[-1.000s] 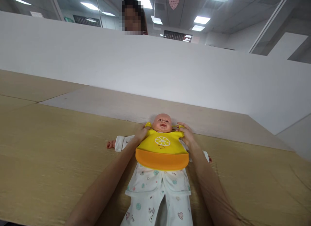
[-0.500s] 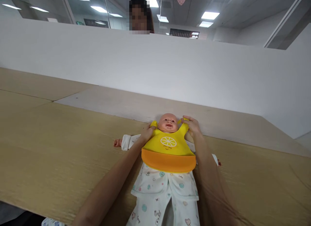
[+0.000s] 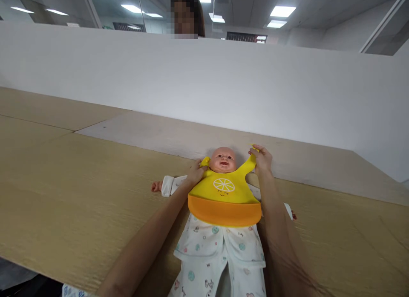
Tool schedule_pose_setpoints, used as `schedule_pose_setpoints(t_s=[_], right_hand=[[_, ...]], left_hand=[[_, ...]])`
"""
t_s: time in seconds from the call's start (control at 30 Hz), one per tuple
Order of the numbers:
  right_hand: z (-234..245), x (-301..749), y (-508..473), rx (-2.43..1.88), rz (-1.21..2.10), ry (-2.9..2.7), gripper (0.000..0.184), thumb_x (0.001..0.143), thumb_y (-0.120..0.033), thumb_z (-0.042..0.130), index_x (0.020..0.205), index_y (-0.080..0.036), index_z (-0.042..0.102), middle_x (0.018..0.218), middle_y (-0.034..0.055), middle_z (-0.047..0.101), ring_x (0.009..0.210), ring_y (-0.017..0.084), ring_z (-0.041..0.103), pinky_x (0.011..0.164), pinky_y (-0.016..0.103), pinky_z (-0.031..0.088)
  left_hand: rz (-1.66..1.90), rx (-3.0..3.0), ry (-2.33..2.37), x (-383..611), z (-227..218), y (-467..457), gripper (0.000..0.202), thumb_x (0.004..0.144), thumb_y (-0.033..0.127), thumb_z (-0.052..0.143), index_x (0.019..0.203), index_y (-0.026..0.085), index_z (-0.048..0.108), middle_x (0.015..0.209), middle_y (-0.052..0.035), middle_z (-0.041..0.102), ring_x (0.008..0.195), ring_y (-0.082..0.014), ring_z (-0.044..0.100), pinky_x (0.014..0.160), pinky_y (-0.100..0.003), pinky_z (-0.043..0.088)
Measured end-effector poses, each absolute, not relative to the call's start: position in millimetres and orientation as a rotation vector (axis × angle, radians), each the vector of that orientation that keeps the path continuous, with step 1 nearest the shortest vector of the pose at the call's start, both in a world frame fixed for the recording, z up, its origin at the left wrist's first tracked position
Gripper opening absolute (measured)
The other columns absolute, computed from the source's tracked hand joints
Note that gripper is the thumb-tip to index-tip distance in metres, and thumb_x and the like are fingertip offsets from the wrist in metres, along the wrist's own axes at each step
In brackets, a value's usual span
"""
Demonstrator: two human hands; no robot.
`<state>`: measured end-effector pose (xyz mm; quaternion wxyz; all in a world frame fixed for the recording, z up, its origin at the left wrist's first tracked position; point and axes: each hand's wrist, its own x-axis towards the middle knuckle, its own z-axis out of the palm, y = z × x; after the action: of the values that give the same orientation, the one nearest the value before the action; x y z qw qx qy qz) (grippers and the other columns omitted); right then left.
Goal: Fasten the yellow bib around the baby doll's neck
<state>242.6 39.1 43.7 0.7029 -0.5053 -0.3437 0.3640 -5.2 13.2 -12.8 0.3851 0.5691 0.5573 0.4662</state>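
Note:
A baby doll (image 3: 223, 160) lies on its back, arms spread, dressed in a white printed top and trousers (image 3: 220, 250). Over its chest rests a yellow bib (image 3: 238, 182) with a white citrus slice, a smiling face and an orange pocket along the bottom. My left hand (image 3: 196, 173) is closed on the bib's left strap beside the doll's head. Pinched in my right hand (image 3: 262, 158) is the other strap, pulled out to the right and away from the neck. Whatever part of the straps lies behind the neck is hidden.
The doll lies on a wooden table (image 3: 79, 194) that meets a pale strip and a white partition (image 3: 204, 84) at the back. Beyond the partition a person (image 3: 185, 13) is partly visible. A white printed item (image 3: 73, 291) shows below the table's front edge.
My right hand has moved outward and slightly up, stretching its bib strap away from the doll's neck. My left hand stays at its strap. The view has shifted slightly.

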Motion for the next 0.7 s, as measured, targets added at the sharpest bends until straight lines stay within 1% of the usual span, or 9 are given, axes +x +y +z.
schedule_pose_setpoints(t_s=[0.1, 0.2, 0.3, 0.4, 0.53, 0.6, 0.7], right_hand=[[37.7, 239.0, 40.7, -1.229, 0.750, -0.899, 0.026, 0.053, -0.019, 0.063, 0.079, -0.016, 0.061, 0.070, -0.0013, 0.059, 0.057, 0.009, 0.055, 0.052, 0.022, 0.043], [30.2, 226.9, 40.0, -1.267, 0.813, -0.981, 0.018, 0.052, -0.013, 0.059, 0.070, -0.015, 0.061, 0.068, -0.0017, 0.059, 0.052, 0.009, 0.052, 0.050, 0.023, 0.042], [23.3, 215.1, 36.7, -1.272, 0.893, -1.020, 0.016, 0.050, -0.007, 0.054, 0.063, -0.015, 0.060, 0.066, -0.0013, 0.060, 0.055, 0.008, 0.052, 0.053, 0.021, 0.042], [16.0, 209.2, 33.4, -1.260, 0.971, -1.022, 0.021, 0.049, -0.005, 0.050, 0.064, -0.015, 0.061, 0.066, -0.0007, 0.062, 0.061, 0.008, 0.053, 0.055, 0.019, 0.042], [4.2, 209.3, 34.0, -1.233, 1.071, -1.013, 0.031, 0.047, -0.008, 0.049, 0.073, -0.015, 0.064, 0.069, -0.0005, 0.064, 0.062, 0.009, 0.053, 0.054, 0.018, 0.040], [-0.9, 210.7, 35.4, -1.211, 1.119, -1.006, 0.033, 0.047, -0.011, 0.050, 0.076, -0.015, 0.064, 0.074, -0.0003, 0.065, 0.062, 0.009, 0.054, 0.054, 0.018, 0.040], [-4.7, 212.0, 35.5, -1.169, 1.190, -0.996, 0.037, 0.048, -0.015, 0.054, 0.084, -0.017, 0.064, 0.079, -0.0004, 0.067, 0.062, 0.010, 0.056, 0.055, 0.020, 0.043]], left_hand=[[1.201, 1.421, 1.447, -4.5, -11.8, 14.0, 0.031, 0.069, 0.020, 0.060, 0.099, 0.019, 0.059, 0.108, -0.0080, 0.064, 0.100, -0.0236, 0.057, 0.088, -0.033, 0.044], [1.183, 1.390, 1.489, -4.2, -9.6, 13.2, 0.042, 0.068, 0.020, 0.063, 0.110, 0.018, 0.059, 0.121, -0.0111, 0.060, 0.110, -0.0261, 0.055, 0.095, -0.034, 0.040], [1.152, 1.399, 1.489, -4.3, -6.8, 11.3, 0.049, 0.069, 0.020, 0.063, 0.117, 0.016, 0.057, 0.122, -0.0120, 0.059, 0.115, -0.0280, 0.052, 0.097, -0.035, 0.039], [1.135, 1.421, 1.442, -4.6, -6.2, 11.2, 0.055, 0.069, 0.019, 0.062, 0.123, 0.017, 0.056, 0.119, -0.0111, 0.062, 0.113, -0.0287, 0.053, 0.096, -0.036, 0.040], [1.145, 1.370, 1.383, -5.4, -9.6, 14.9, 0.059, 0.067, 0.018, 0.062, 0.126, 0.018, 0.055, 0.120, -0.0100, 0.062, 0.110, -0.0274, 0.055, 0.094, -0.035, 0.042], [1.128, 1.294, 1.356, -5.5, -10.8, 15.9, 0.063, 0.066, 0.019, 0.062, 0.129, 0.020, 0.053, 0.115, -0.0087, 0.064, 0.102, -0.0254, 0.058, 0.087, -0.034, 0.046], [1.087, 1.134, 1.268, -5.1, -10.0, 14.2, 0.068, 0.065, 0.019, 0.060, 0.132, 0.023, 0.050, 0.105, -0.0062, 0.067, 0.084, -0.0213, 0.062, 0.073, -0.031, 0.049]])
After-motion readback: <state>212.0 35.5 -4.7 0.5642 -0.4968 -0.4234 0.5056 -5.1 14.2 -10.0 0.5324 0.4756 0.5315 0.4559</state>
